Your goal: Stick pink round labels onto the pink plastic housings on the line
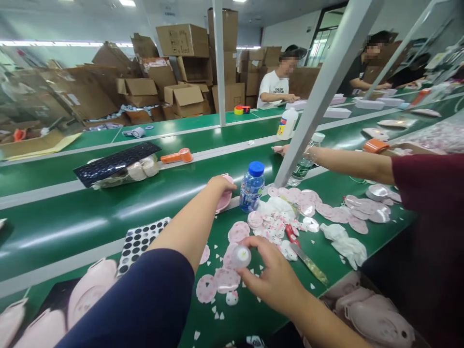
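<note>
My left hand (219, 185) reaches out over the belt, its fingers closed around the edge of a pink plastic piece (224, 199), mostly hidden behind the hand. Between thumb and fingers of my right hand (270, 270) is a small translucent round container (241, 256), seen end-on; its kind is unclear. Beneath it lie round pink printed discs (227, 279) and small white triangular bits. A white kitten-face piece (232, 297) lies below, with a pile of similar pieces (273, 226) to the right. Close to my left hand stands a blue-capped jar (253, 187).
A knife with a red handle (292, 236) lies right of my right hand. A co-worker's arm (355, 162) in a maroon sleeve reaches in beside a slanted post (319, 92). Pink shells (94, 285) and a black-dotted sheet (139, 241) are at left.
</note>
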`<state>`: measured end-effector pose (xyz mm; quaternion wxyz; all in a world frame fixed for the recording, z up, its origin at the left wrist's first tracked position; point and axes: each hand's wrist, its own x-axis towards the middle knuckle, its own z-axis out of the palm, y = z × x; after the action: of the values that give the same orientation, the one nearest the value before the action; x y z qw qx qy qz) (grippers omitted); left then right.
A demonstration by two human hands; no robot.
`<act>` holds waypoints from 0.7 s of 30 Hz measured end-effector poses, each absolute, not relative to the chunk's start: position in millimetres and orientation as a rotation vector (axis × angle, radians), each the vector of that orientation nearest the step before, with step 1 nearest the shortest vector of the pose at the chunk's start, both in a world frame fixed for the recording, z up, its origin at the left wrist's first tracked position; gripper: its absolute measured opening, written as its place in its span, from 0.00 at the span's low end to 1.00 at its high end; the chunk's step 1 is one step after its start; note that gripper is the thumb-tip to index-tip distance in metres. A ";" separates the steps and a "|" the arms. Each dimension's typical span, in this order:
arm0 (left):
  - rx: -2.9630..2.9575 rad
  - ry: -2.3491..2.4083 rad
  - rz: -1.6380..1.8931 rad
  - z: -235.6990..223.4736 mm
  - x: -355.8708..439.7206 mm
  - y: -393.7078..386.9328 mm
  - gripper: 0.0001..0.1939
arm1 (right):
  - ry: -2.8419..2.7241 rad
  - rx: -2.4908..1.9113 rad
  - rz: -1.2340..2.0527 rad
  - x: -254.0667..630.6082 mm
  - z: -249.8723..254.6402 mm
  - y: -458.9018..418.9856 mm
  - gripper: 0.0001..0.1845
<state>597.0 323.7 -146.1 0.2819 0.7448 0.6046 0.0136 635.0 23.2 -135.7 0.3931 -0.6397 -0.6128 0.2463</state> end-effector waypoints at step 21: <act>0.650 1.104 1.158 -68.4 374.1 114.3 0.15 | -1.795 -1.662 0.715 611.4 -176.7 141.2 0.17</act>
<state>374.1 114.3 -68.4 0.6499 0.2861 0.4858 0.5097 611.4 141.2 -176.7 0.2920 -0.6237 -0.6736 0.2682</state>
